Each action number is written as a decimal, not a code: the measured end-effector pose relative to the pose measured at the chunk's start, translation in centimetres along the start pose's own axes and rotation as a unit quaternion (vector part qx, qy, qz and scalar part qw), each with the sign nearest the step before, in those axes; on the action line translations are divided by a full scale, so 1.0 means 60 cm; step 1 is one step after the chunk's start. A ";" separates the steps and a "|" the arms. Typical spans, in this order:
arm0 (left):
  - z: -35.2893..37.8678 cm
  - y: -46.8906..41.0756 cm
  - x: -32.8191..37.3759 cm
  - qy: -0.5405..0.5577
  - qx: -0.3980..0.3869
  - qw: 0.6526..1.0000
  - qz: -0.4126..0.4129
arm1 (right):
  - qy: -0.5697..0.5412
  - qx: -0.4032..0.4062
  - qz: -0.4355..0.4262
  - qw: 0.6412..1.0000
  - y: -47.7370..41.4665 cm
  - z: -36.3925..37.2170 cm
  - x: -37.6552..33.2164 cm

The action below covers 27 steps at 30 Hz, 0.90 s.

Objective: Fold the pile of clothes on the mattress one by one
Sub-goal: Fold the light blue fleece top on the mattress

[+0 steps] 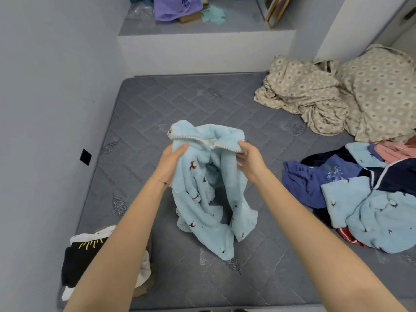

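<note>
Fleece top [209, 190], pale blue, held by its collar between left hand [174, 157] and right hand [248, 158], each gripping one side, its lower end resting on the grey mattress [157, 104]. Pile of clothes [364, 194] lies at right, near a rumpled patterned sheet [315, 97]; folded stack [78, 260] at lower left.

The grey quilted mattress [171, 102] lies bare at its far left and near middle. A jumbled blue clothes pile [364, 208] blocks the right, beige patterned bedding [315, 95] the far-right corner.
</note>
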State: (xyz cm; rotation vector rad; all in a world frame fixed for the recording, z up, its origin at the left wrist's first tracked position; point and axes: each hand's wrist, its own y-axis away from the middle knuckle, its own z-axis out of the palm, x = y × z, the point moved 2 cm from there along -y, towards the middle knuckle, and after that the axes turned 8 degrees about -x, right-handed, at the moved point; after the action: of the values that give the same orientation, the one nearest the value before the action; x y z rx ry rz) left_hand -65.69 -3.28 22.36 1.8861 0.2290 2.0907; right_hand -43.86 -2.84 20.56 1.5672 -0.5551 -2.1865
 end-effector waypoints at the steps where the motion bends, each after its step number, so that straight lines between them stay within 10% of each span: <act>1: -0.002 0.000 0.010 0.005 0.005 1.000 0.005 | -0.014 -0.004 0.003 1.000 0.000 -0.001 0.009; 11: -0.013 0.015 0.063 0.013 0.040 0.998 0.051 | 0.189 -0.079 0.015 0.979 0.000 0.013 0.075; 27: -0.046 0.063 0.103 -0.202 0.163 0.943 0.207 | 0.157 0.119 -0.321 0.926 0.078 0.094 -0.060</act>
State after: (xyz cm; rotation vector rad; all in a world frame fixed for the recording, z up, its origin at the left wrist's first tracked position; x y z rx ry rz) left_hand -69.40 -4.47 29.07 2.7141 0.0888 1.9254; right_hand -47.74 -4.39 27.57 2.4527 -0.2210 -2.2723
